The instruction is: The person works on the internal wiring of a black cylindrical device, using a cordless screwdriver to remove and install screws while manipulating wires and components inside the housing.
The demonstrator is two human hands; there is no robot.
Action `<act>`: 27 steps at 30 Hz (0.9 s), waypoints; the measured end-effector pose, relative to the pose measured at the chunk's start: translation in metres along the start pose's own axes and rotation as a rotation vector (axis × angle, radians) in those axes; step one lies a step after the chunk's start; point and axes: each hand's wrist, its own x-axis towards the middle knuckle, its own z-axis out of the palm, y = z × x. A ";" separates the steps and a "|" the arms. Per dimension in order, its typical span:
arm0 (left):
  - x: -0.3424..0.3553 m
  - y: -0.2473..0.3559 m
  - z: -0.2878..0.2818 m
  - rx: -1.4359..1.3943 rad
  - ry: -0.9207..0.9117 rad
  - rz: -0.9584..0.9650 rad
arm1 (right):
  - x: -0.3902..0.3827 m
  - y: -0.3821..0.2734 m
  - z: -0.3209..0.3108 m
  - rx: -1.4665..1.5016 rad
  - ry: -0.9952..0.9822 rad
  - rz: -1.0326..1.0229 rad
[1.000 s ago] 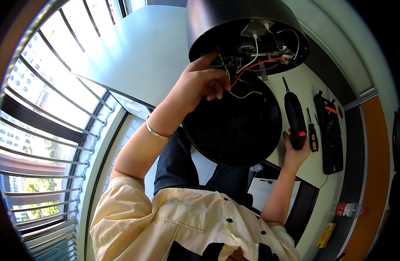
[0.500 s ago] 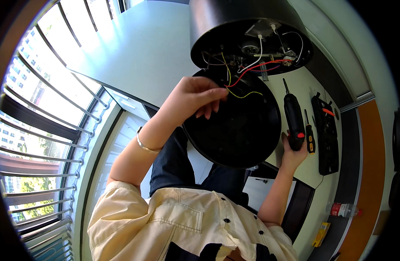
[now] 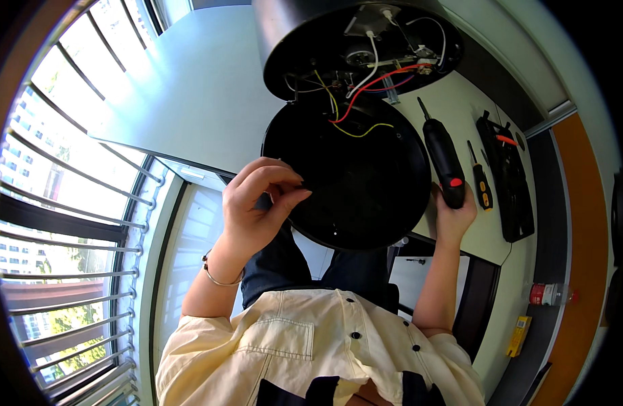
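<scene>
"How far open was the black cylindrical housing (image 3: 291, 27)?"
"Wide open, just beyond the round black cover (image 3: 365, 183); red wire (image 3: 355, 99) and yellow-green wire (image 3: 359, 135) trailed near the cover's far edge. The cover was not closed over the underside."
"And the hands?"
"At the cover's left rim, the left hand (image 3: 260, 203) had curled fingers, contents impossible to tell. Right of the cover, the right hand (image 3: 455, 213) gripped an electric screwdriver (image 3: 443, 152); farther right lay a yellow-and-black screwdriver (image 3: 482, 187)."
</scene>
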 end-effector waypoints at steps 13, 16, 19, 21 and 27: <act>-0.002 0.001 -0.004 0.156 0.117 -0.038 | -0.001 0.002 -0.001 -0.057 0.015 -0.081; 0.006 -0.007 -0.007 0.220 0.199 -0.098 | -0.002 0.000 0.000 -0.046 0.009 -0.077; 0.026 -0.023 -0.016 0.371 0.295 -0.132 | -0.002 -0.002 0.000 -0.051 0.016 -0.101; 0.044 -0.041 -0.023 0.471 0.291 -0.086 | -0.002 -0.004 -0.001 -0.057 0.017 -0.114; 0.087 -0.070 -0.027 0.534 0.120 -0.123 | -0.002 -0.010 -0.003 -0.059 0.007 -0.099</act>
